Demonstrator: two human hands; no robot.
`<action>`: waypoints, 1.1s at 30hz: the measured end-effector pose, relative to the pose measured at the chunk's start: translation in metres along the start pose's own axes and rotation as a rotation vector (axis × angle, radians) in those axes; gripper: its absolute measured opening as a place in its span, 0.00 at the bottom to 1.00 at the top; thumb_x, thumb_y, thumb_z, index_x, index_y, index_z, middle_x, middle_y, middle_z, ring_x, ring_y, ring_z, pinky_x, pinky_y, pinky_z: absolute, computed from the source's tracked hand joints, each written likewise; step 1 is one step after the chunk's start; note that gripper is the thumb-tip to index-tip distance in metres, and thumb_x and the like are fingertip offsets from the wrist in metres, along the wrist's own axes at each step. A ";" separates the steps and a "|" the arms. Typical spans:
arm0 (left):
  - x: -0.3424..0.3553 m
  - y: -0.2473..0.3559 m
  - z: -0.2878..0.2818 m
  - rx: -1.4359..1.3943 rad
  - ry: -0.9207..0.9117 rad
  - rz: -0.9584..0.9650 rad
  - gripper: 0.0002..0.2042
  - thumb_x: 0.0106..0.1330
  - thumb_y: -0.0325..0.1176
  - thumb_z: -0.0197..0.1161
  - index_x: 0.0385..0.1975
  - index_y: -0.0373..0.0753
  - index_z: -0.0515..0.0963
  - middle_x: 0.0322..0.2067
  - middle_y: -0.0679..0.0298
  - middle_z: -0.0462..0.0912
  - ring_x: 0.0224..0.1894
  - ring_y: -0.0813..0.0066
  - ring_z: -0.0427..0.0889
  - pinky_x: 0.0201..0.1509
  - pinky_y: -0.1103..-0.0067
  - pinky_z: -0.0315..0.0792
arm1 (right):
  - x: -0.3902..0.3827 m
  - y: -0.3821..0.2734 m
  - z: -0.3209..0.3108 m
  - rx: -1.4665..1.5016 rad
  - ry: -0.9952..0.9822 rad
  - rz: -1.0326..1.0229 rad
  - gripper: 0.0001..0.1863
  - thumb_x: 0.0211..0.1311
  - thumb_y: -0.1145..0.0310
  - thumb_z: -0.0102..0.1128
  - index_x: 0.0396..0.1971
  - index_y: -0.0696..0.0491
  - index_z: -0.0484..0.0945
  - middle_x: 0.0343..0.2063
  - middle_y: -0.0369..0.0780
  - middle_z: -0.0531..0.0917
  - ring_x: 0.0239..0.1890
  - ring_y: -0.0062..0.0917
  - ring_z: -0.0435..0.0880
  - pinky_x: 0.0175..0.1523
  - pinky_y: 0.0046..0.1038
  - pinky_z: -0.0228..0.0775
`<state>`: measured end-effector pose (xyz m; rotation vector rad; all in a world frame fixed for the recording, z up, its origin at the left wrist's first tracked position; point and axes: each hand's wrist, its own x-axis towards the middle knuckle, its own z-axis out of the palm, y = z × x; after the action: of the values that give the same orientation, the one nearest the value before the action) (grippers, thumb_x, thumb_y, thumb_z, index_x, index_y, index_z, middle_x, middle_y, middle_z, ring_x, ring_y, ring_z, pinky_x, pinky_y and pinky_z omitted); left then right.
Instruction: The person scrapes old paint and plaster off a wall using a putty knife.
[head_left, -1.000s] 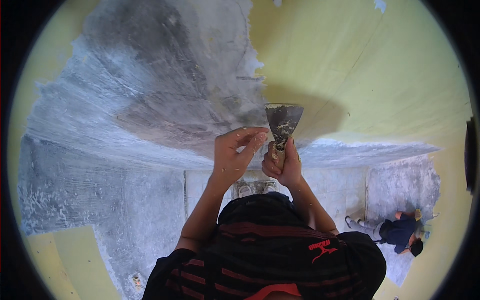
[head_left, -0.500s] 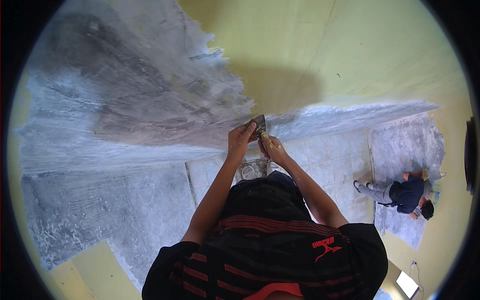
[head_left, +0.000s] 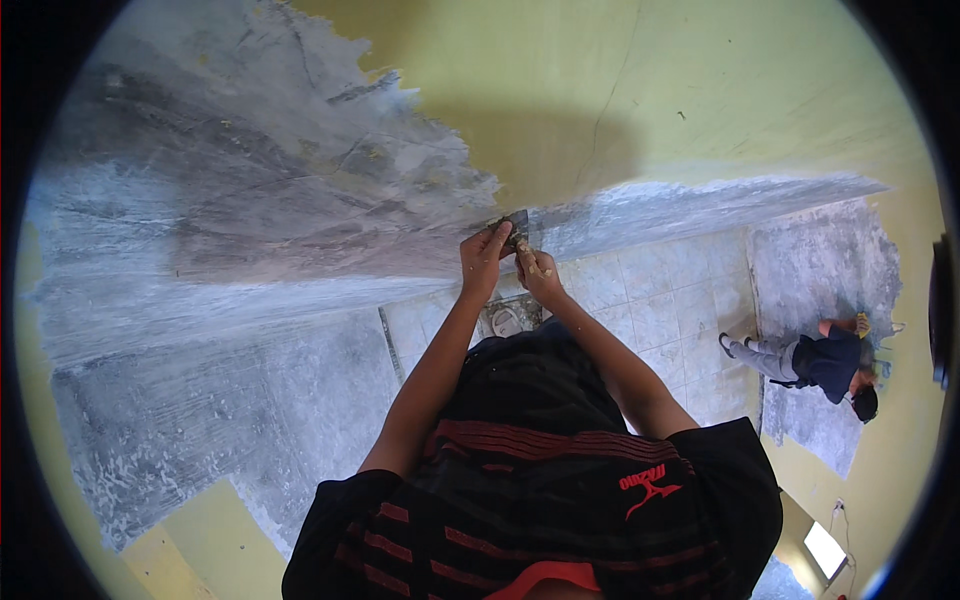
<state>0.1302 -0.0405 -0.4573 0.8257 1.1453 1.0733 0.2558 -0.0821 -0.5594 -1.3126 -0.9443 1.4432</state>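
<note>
Both of my hands are together on a dark putty knife [head_left: 516,229], its wide blade tilted up toward the wall. My right hand [head_left: 541,279] is closed round the handle, with pale flakes stuck to the fingers. My left hand [head_left: 482,262] pinches the blade's left side with thumb and fingers. Behind the blade the wall carries yellow-green paint [head_left: 560,120], which ends in a ragged edge against bare grey plaster [head_left: 330,190]. Whether the blade touches the wall, I cannot tell.
Pale floor tiles [head_left: 640,300] lie below, with a sandal [head_left: 506,321] on my foot. Off to the right, a person [head_left: 828,362] in a dark shirt bends at another partly stripped wall [head_left: 800,260]. A bright white panel [head_left: 825,550] with a cord sits at the lower right.
My hands and the putty knife have shifted slightly upward in the picture, still together. The view has tilted a little, and the person at the right appears slightly lower.
</note>
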 end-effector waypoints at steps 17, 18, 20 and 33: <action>0.001 -0.016 -0.014 -0.026 -0.032 0.035 0.12 0.74 0.36 0.65 0.40 0.31 0.84 0.35 0.64 0.87 0.35 0.79 0.86 0.44 0.78 0.83 | 0.000 0.001 0.000 -0.015 0.026 -0.086 0.29 0.78 0.52 0.52 0.17 0.56 0.74 0.13 0.33 0.72 0.19 0.19 0.69 0.26 0.28 0.62; 0.001 -0.016 -0.015 -0.030 -0.035 0.037 0.12 0.74 0.36 0.65 0.40 0.31 0.84 0.35 0.64 0.87 0.36 0.79 0.86 0.44 0.78 0.83 | 0.001 0.001 0.001 -0.025 0.025 -0.088 0.29 0.78 0.51 0.52 0.17 0.56 0.74 0.13 0.33 0.72 0.18 0.19 0.69 0.26 0.29 0.62; 0.000 -0.008 -0.009 -0.037 -0.027 0.029 0.12 0.74 0.37 0.64 0.41 0.31 0.84 0.35 0.64 0.87 0.35 0.79 0.85 0.44 0.79 0.83 | 0.003 0.001 0.001 -0.043 0.028 -0.058 0.29 0.78 0.51 0.52 0.17 0.56 0.74 0.13 0.34 0.72 0.18 0.19 0.69 0.26 0.29 0.62; 0.004 0.012 -0.008 -0.060 -0.017 0.161 0.12 0.73 0.36 0.65 0.43 0.31 0.85 0.36 0.64 0.87 0.35 0.79 0.85 0.42 0.79 0.82 | 0.013 -0.027 0.015 -0.114 0.075 -0.189 0.29 0.78 0.52 0.52 0.18 0.57 0.73 0.12 0.34 0.69 0.19 0.20 0.66 0.26 0.31 0.62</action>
<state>0.1202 -0.0329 -0.4498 0.8899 1.0410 1.2253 0.2451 -0.0618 -0.5354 -1.3130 -1.0836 1.2036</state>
